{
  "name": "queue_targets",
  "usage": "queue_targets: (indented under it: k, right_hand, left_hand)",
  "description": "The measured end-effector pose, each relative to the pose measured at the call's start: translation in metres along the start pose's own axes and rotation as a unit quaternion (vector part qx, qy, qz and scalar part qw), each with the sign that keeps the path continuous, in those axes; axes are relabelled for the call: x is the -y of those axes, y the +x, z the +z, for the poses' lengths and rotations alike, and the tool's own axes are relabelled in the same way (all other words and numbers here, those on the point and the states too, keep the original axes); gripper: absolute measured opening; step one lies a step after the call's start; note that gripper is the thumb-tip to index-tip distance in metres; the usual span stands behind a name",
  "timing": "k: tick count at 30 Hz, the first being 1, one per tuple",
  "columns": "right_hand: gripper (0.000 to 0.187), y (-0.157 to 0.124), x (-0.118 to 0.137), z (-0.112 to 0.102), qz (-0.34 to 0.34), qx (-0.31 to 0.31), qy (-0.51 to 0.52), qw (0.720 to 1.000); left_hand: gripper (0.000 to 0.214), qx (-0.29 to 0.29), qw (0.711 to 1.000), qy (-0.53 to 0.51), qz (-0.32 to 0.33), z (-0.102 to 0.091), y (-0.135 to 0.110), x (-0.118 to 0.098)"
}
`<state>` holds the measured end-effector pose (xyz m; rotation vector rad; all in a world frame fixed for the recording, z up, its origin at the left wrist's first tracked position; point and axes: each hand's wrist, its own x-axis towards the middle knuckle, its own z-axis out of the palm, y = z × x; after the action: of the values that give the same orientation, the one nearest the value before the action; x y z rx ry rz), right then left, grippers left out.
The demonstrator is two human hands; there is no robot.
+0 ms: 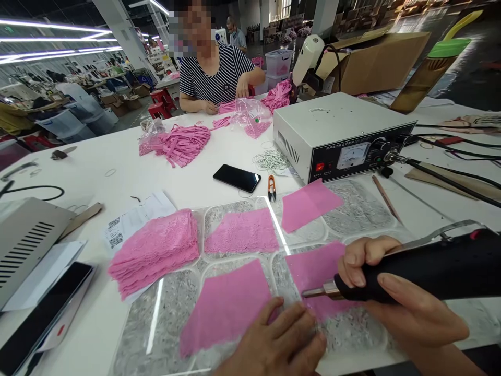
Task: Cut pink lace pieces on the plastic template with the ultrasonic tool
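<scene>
My right hand point(395, 292) is wrapped round a black hand-held welding tool point(430, 266) whose metal tip point(313, 293) touches a pink fabric piece point(317, 266) on a clear glass sheet point(164, 313). My left hand point(277, 342) lies flat with fingers stretched on the glass, at the edge of a second pink fabric piece point(227, 305). Two more pink pieces point(242, 231) point(307, 203) lie farther back. A stack of pink lace point(154, 250) sits at the left.
A white control box point(336, 130) with a dial stands behind the glass. A black phone point(237, 177), orange snips point(271, 187) and rubber bands point(270, 159) lie mid-table. Across the table a person in a striped shirt point(215, 73) handles pink strips point(180, 143). Another grey box point(23, 240) is at left.
</scene>
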<state>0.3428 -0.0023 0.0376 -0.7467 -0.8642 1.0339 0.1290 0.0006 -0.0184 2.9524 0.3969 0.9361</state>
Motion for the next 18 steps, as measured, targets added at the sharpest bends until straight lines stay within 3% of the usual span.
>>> queue_targets:
  k: [9,12,15,18]
  right_hand:
    - [0.009,0.000,0.001,0.000,-0.008,0.001,-0.016,1.000]
    - [0.011,0.005,0.005,-0.007,-0.039,-0.051,-0.017,0.998]
    - [0.009,0.012,0.006,-0.019,-0.084,-0.137,-0.033,0.986]
    - [0.009,0.017,0.003,-0.026,-0.110,-0.174,-0.053,0.977]
  left_hand:
    - [0.020,-0.039,0.999,0.011,-0.010,0.003,0.005,0.000]
    - [0.024,-0.036,0.999,0.020,-0.013,-0.002,0.007,0.004]
    - [0.035,0.007,0.998,0.057,-0.023,-0.010,0.011,0.010]
    - [0.039,0.052,0.992,0.090,-0.067,-0.013,0.014,0.015]
